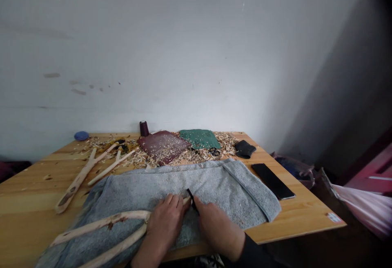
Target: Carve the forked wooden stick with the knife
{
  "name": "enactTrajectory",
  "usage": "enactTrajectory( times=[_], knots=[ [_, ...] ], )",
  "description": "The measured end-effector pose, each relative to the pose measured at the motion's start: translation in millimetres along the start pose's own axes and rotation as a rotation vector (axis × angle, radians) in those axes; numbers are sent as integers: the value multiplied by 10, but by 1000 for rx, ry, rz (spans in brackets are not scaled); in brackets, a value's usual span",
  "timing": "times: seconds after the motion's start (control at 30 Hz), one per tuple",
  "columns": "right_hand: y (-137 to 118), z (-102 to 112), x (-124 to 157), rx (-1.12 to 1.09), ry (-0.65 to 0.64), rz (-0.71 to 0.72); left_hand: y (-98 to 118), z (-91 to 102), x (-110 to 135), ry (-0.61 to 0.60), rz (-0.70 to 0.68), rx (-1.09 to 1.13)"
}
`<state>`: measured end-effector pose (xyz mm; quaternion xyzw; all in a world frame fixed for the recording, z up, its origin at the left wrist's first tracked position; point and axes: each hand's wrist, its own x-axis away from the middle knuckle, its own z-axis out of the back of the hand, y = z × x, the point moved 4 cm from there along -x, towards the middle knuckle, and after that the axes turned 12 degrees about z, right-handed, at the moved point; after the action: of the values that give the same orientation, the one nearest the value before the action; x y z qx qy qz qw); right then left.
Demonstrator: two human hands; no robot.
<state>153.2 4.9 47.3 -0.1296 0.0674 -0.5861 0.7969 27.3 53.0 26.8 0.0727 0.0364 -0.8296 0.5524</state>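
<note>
My left hand (pixel 165 223) is closed over the joint of a forked, peeled wooden branch (pixel 101 224) that lies on a grey towel (pixel 214 186). Its two prongs run off to the lower left. My right hand (pixel 216 225) is closed round a small dark-bladed knife (pixel 191 198), its blade against the short stub of the branch just past my left fingers. Both hands rest on the towel near the table's front edge.
The wooden table (pixel 27 194) carries wood shavings (pixel 183 156), further peeled sticks (pixel 82 174), a maroon sheet (pixel 162 145), a green sheet (pixel 199 138), a dark thread spool (pixel 143 128), a black pouch (pixel 245 148), a phone (pixel 273 180) and a blue object (pixel 81 136). Bags (pixel 361 202) sit at the right.
</note>
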Motion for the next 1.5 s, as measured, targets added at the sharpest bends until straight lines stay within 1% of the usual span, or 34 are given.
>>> enactTrajectory(
  times=[0.1,0.17,0.27,0.43,0.5,0.6,0.8,0.9,1.0,1.07,1.13,1.2,1.33,1.43,1.5],
  knots=[
    [-45,16,-47,32,-63,1,-5,-20,3,25,-4,-3],
    [-46,22,-30,22,-74,-30,-17,-26,4,45,25,5],
    [-21,0,61,-31,-78,-38,-30,-24,12,56,71,20],
    [38,-15,213,-88,-112,-89,-11,-9,22,29,43,-1],
    [22,5,207,-60,-121,-50,-5,0,19,17,28,-2],
    [-9,29,146,2,-106,11,4,11,13,11,10,-7],
    [-17,16,51,28,-75,-18,0,-7,12,17,25,-3],
    [-28,3,81,-4,-72,-26,-20,-27,5,22,64,24],
    [-11,-38,167,-50,-104,-62,-29,-37,-11,21,79,45],
    [15,-68,219,-63,-125,-89,-25,-35,-16,27,66,40],
    [30,-73,233,-47,-118,-83,-18,-36,-12,39,50,26],
    [25,-52,201,-11,-100,-52,-6,-44,3,53,29,16],
    [1,-30,83,67,-107,-42,33,-57,46,85,-11,51],
    [1,-65,53,46,-93,-42,33,-48,63,82,34,71],
    [40,-82,90,-33,-65,-56,16,-29,70,76,72,82]
  ],
)
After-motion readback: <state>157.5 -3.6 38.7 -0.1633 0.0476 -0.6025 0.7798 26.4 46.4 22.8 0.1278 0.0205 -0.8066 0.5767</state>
